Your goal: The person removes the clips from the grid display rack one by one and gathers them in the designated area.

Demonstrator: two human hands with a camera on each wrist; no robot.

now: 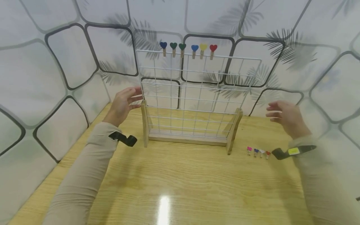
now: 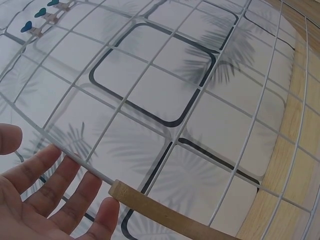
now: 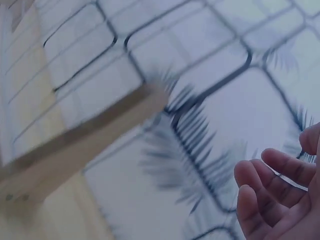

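A white wire grid rack (image 1: 191, 100) stands upright in wooden side feet (image 1: 234, 131). Along its top wire sit several small clothespins with heart tops, in dark blue, green, blue, yellow (image 1: 203, 47) and red (image 1: 213, 48). My left hand (image 1: 121, 104) is at the rack's left edge; in the left wrist view its loosely bent fingers (image 2: 62, 185) are right at the side wire, above the wooden foot's tip. My right hand (image 1: 287, 117) hovers right of the rack, fingers loosely bent and holding nothing. In the right wrist view those fingers (image 3: 265, 192) are apart from the foot.
Several more heart clothespins, pink (image 1: 249, 149), blue (image 1: 256, 151), white and red (image 1: 267, 153), lie in a row on the wooden table (image 1: 180, 175) right of the rack. A patterned curtain-like backdrop (image 1: 109, 47) rises behind and at both sides.
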